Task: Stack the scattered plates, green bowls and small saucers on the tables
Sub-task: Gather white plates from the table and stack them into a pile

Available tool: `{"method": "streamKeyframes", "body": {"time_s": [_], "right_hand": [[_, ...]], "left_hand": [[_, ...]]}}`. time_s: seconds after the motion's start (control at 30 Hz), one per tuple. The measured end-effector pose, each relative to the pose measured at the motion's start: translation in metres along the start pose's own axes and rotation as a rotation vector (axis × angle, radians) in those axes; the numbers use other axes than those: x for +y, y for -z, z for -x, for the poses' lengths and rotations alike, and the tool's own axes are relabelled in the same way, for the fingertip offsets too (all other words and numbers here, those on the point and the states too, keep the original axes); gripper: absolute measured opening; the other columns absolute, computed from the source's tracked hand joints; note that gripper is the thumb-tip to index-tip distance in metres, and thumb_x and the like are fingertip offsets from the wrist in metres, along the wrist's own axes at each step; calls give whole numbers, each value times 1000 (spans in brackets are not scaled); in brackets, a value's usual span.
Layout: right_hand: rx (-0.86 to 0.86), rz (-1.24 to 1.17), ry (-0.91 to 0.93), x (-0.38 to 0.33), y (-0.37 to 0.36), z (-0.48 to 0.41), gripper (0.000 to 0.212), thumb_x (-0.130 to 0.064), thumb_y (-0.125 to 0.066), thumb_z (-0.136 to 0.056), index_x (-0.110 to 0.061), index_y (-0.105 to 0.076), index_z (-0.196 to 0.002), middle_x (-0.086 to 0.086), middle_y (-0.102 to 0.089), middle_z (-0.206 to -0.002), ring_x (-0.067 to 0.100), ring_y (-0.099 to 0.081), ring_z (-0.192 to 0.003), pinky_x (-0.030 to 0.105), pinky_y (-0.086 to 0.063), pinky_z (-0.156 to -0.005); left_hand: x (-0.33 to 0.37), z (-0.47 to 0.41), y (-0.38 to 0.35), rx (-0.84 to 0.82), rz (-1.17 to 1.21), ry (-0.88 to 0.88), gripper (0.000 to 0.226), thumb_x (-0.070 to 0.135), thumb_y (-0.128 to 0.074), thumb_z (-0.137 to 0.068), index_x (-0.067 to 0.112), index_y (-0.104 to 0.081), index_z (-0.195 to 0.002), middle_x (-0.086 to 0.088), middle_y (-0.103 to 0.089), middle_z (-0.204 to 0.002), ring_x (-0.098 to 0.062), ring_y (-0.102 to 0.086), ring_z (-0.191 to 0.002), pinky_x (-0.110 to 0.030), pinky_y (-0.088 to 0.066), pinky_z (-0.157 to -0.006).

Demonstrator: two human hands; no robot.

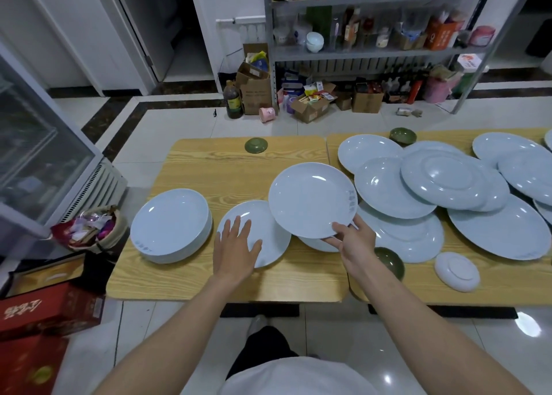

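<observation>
No legible text; blurred characters on red box point(50, 309)

A grey metal shelving rack point(373, 54) stands by the far wall. Its middle shelf carries stacked white bowls point(314, 42), an orange carton point(442, 36) and a pink tin point(481, 36). At the rack's left foot stand a tall brown cardboard box point(255, 92) and a dark plastic oil bottle point(233, 100), with a pink cup point(266, 115) on its side just in front. Far left of the rack are a glass-fronted cabinet point(35, 155), a woven basket of wrappers point(89, 227) and red cartons point(50, 311).
</observation>
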State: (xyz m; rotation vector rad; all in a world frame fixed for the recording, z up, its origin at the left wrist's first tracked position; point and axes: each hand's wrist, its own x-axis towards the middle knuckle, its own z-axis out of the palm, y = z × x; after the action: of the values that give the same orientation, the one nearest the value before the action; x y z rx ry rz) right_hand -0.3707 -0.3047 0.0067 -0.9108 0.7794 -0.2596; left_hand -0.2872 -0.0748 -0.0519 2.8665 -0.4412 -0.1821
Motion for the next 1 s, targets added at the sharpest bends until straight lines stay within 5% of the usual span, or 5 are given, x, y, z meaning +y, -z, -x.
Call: {"method": "streamKeyframes", "body": {"time_s": [0.43, 0.63, 0.8, 0.87, 1.0], "right_hand": [[30, 0, -21, 14, -5, -6, 56, 15, -58, -88, -10, -55, -137, 7, -67, -121, 29, -67, -107, 40, -62, -73], [55, -8, -38, 18, -11, -11, 57, 15, -58, -88, -10, -54, -139, 10, -65, -126, 32, -66, -109, 42, -62, -74], [65, 0, -49, 19, -13, -14, 57, 14, -58, -88, -11, -53, -140, 10, -64, -127, 33, -65, -109, 45, -61, -77], [69, -4, -57, 19, -15, -14, 58, 14, -58, -89, -11, -52, -141, 10, -64, -128, 33, -65, -110, 45, -61, -78], [62, 6, -56, 18, -18, -15, 58, 12, -59, -89, -13, -52, -141, 8, -64, -128, 31, -65, -109, 44, -62, -76]], "left_hand": [[-33, 6, -21, -129, 143, 225, 66, 43, -49, -98, 17, -25, -153, -8, -13, -163, -25, -13, -149, -41, -25, -117], [-39, 3, -27, -67, 403, 386, 68, 27, -65, -92, 16, -31, -150, -16, -19, -152, -31, -20, -141, -40, -31, -111], [-40, -2, -33, -37, 766, 509, 70, 10, -69, -88, 13, -36, -149, -10, -47, -145, -28, -46, -131, -38, -38, -109], [-42, -4, -35, 2, 909, 571, 74, 3, -71, -85, 18, -37, -148, -6, -51, -141, -30, -54, -123, -39, -49, -100], [-41, -6, -36, 47, 1199, 684, 78, -13, -65, -82, 27, -41, -145, -6, -61, -121, -27, -65, -101, -33, -61, -59]]}}
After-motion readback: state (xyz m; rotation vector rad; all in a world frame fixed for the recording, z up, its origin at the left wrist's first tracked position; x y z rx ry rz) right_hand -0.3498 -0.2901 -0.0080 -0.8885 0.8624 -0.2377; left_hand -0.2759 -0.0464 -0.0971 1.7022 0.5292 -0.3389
